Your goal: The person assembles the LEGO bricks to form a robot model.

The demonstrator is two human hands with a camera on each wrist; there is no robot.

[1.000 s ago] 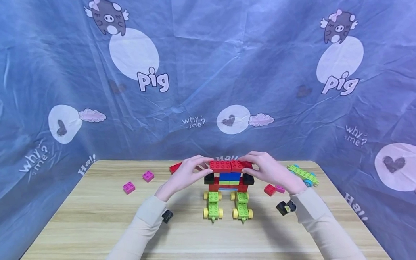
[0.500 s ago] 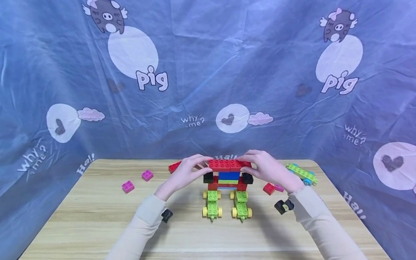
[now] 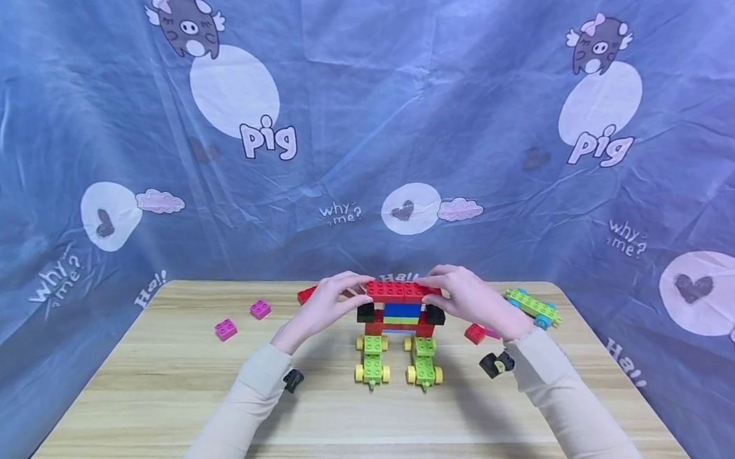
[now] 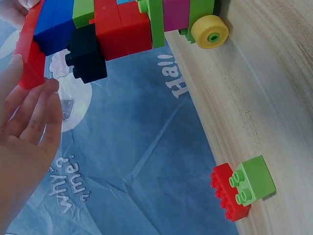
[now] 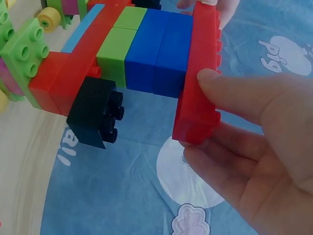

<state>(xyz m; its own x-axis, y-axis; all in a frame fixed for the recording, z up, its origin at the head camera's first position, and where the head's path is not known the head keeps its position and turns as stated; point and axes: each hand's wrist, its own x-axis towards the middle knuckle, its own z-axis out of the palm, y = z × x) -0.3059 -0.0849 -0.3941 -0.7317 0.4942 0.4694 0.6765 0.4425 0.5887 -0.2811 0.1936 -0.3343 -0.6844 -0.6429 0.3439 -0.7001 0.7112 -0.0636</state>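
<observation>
A toy-brick figure stands upright on two lime-green wheeled bases (image 3: 372,367) with yellow wheels. Its body has red, lime and blue bricks (image 5: 159,49), with a black brick (image 4: 87,54) jutting out at either side. Across the top runs a row of red bricks (image 3: 386,289), studs up. My left hand (image 3: 326,304) pinches the left end of that row between thumb and fingers. At the right end, my right hand (image 3: 469,297) holds the row, its thumb on the near face and fingers behind. The right wrist view shows the red row meeting the blue bricks beneath it.
Two magenta bricks (image 3: 225,329) lie on the wooden table (image 3: 161,399) to the left. Behind my left hand are a red brick (image 4: 227,192) and a lime brick (image 4: 257,180). A red brick (image 3: 475,333) and a lime car base (image 3: 532,307) with blue wheels lie to the right.
Both hands and the figure have shifted very slightly left. The hold on the red top row stays the same.
</observation>
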